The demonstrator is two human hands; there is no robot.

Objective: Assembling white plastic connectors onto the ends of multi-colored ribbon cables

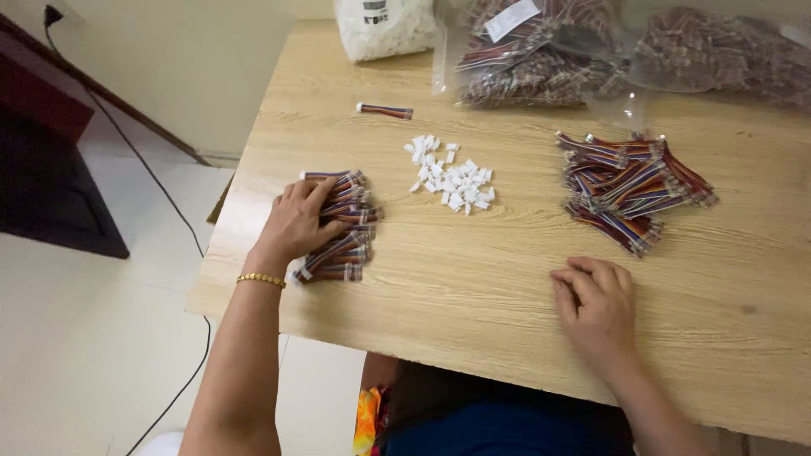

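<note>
Your left hand (297,221) lies spread, fingers loosely curled, on the stack of ribbon cables (342,226) near the desk's (473,279) left edge; your right hand (598,306), fingers bent and holding nothing, rests on bare wood well apart. The cables are short, multicoloured, white-tipped. White connector housings (452,176) lie between the stack and a second cable pile (629,190).

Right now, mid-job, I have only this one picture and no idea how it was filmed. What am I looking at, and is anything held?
There is no machine: a camera on a person's head looks down at their bare hands over a wooden table. The left hand rests on a stack of multicoloured ribbon cables. The right hand lies flat on bare wood, holding nothing. Between them sits a heap of small white connectors, one loose cable beyond, a second cable pile at right, and clear bags at the far edge.
</note>
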